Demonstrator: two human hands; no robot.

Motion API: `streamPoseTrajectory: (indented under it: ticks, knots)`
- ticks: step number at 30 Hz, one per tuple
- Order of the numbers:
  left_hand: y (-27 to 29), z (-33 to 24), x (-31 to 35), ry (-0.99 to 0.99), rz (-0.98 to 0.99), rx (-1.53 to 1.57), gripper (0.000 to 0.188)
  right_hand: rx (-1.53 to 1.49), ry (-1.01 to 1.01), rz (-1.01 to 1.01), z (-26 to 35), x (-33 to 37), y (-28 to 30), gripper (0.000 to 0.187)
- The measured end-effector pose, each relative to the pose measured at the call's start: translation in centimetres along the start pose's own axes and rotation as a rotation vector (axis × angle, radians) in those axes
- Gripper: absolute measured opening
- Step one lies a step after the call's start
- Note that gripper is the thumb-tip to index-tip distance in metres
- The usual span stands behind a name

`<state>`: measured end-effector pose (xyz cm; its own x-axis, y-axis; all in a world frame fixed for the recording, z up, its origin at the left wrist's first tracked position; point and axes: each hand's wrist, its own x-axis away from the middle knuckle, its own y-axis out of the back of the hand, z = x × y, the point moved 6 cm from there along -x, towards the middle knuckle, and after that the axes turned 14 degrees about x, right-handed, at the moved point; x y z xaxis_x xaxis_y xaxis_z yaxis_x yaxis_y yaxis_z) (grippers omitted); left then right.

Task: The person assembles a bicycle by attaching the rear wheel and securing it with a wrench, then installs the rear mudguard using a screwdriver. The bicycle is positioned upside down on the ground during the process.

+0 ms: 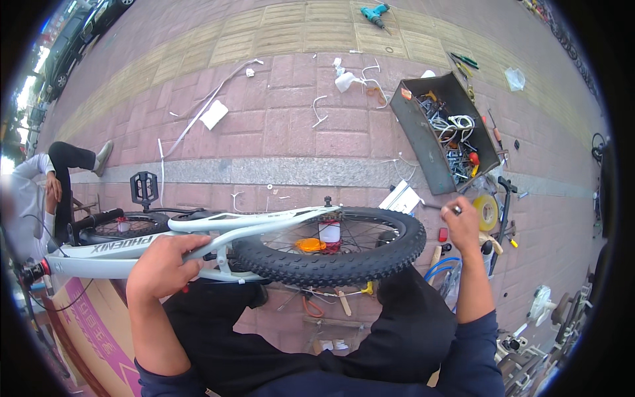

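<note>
A pale grey-white bicycle (119, 250) lies tilted on its side in front of my knees, its knobby black tyre (331, 272) toward the right. My left hand (164, 266) is closed around the frame tubes near this wheel. An axle end with a nut (327, 201) sticks up at the wheel's far side. Right of the tyre, my right hand (461, 225) is raised and closed on a slim metal tool (431, 206), apart from the bicycle. Its shaft points left; the fingers hide its other end, so its exact kind is unclear.
An open metal toolbox (423, 139) full of bolts and tools stands at far right. Yellow tape (486, 213) and loose tools lie near my right arm. A teal drill (376, 14) rests far ahead. Another person (40, 185) sits at left, beyond a cardboard box (92, 331).
</note>
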<state>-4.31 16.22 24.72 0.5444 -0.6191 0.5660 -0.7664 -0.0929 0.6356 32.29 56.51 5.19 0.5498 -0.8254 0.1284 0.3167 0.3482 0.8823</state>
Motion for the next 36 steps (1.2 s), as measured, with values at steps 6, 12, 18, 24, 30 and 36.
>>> streamPoseTrajectory:
  ticks: [6,12,18,24,30,36]
  knots:
    - [0.7,0.3,0.3,0.068,0.011,0.052,0.042,-0.194,0.547,0.163,17.2,-1.7,0.9,0.011]
    - [0.7,0.9,0.1,0.077,0.063,0.037,0.038,-0.113,0.681,0.331,20.7,-1.9,-4.7,0.014]
    - [0.4,2.2,0.2,-0.154,0.002,-0.021,0.039,0.011,0.706,0.422,18.9,-2.4,-6.0,0.014]
    - [0.6,2.3,0.0,-0.159,0.028,-0.012,0.040,0.709,0.856,0.529,20.6,-3.2,-6.8,0.017]
    - [1.0,2.1,-0.4,-0.142,0.049,0.032,0.041,0.831,0.854,0.779,19.6,-4.9,-10.3,0.021]
    - [1.2,1.9,-0.8,-0.105,0.084,0.046,0.041,0.893,0.818,0.850,18.3,-5.4,-13.9,0.026]
